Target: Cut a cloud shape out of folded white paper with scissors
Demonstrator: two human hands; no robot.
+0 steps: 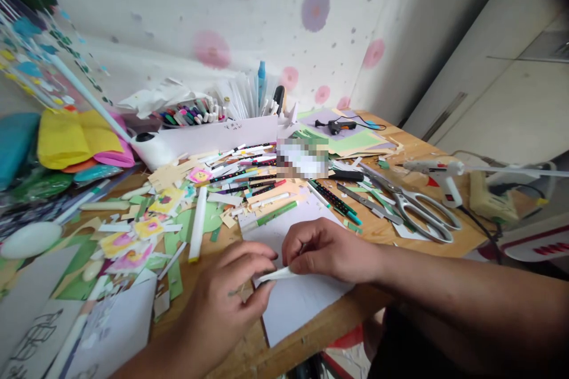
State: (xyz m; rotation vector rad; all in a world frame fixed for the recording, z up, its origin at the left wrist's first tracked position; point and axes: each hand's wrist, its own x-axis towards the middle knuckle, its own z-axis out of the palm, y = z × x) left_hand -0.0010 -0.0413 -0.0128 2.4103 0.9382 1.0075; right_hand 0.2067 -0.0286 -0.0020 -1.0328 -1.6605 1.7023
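Observation:
A small white paper piece (279, 274), narrow and seemingly folded or rolled, is pinched between the thumb and fingers of my right hand (331, 250). Its thin tip points left. My left hand (235, 287) curves around that tip, thumb and fingertips apart; whether the thumb touches the paper I cannot tell. Both hands are above a white sheet of paper (302, 314) lying at the table's front edge. A green marker (278, 213) lies across the top of this sheet. Beyond my right hand are black dotted pens (333, 196) and a grey blade-like tool (368, 204).
Large scissors (418, 207) and a white glue gun (438, 174) lie to the right, a black glue gun (338, 125) further back. Painted paper flowers (133, 243) and scraps crowd the left, beside a white marker (198, 225). A white box (231, 136) of pens stands behind.

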